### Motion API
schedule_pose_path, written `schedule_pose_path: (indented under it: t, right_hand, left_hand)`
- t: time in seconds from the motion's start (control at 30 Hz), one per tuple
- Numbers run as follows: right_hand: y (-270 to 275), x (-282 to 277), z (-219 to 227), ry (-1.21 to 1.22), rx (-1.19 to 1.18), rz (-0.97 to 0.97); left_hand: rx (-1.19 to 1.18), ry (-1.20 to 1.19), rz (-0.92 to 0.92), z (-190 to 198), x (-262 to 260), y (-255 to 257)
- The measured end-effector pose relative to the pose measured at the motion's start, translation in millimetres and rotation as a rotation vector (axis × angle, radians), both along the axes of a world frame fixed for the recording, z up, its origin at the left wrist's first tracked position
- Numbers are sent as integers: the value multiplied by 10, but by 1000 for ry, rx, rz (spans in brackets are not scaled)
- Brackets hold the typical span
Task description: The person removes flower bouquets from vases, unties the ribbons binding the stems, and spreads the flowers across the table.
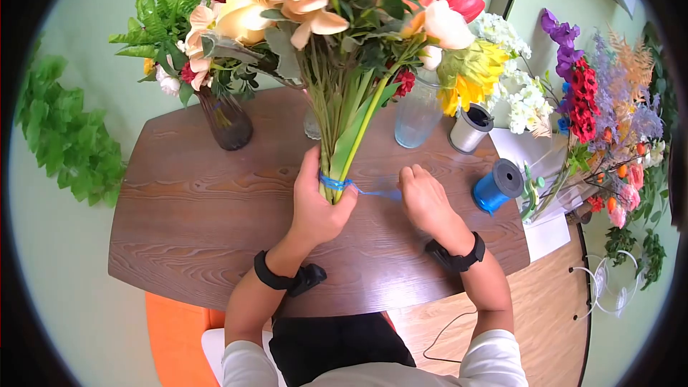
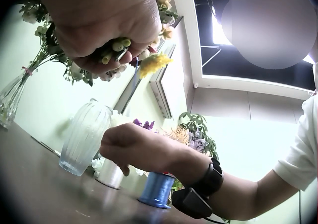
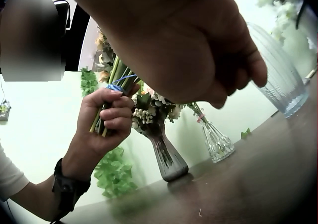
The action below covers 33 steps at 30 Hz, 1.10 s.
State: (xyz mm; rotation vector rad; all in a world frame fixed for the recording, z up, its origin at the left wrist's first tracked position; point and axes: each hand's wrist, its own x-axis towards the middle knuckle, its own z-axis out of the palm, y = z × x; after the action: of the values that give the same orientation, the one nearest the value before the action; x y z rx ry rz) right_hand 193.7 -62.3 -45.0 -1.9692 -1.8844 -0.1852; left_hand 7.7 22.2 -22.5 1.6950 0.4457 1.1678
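Left hand (image 1: 320, 204): fingers curled round the stems of the mixed-flower bouquet (image 1: 340, 93), which is held heads-up above the wood-grain table (image 1: 193, 186). Bouquet judged light but top-heavy; stems stiff, petals soft and easily crushed – grip best at the blue ribbon (image 1: 332, 182). Ribbon judged thin and slippery. Right hand (image 1: 426, 201): fingers curled in, pinching the ribbon's tail – blue ribbon spool (image 1: 491, 190) to its right
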Motion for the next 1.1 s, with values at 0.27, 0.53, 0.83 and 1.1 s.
schedule_pose_path:
  t: [0.27, 0.53, 0.83, 1.1]
  right_hand:
    - [-169, -649, 521, 385, 392, 381]
    - [-306, -819, 141, 476, 303, 153]
    - [-402, -900, 164, 535, 203, 39]
    - [-346, -896, 114, 476, 180, 100]
  left_hand:
    - [58, -81, 77, -305, 105, -171]
    - [108, 116, 80, -344, 58, -319]
    - [174, 248, 78, -408, -13, -317]
    - [212, 340, 149, -485, -54, -264]
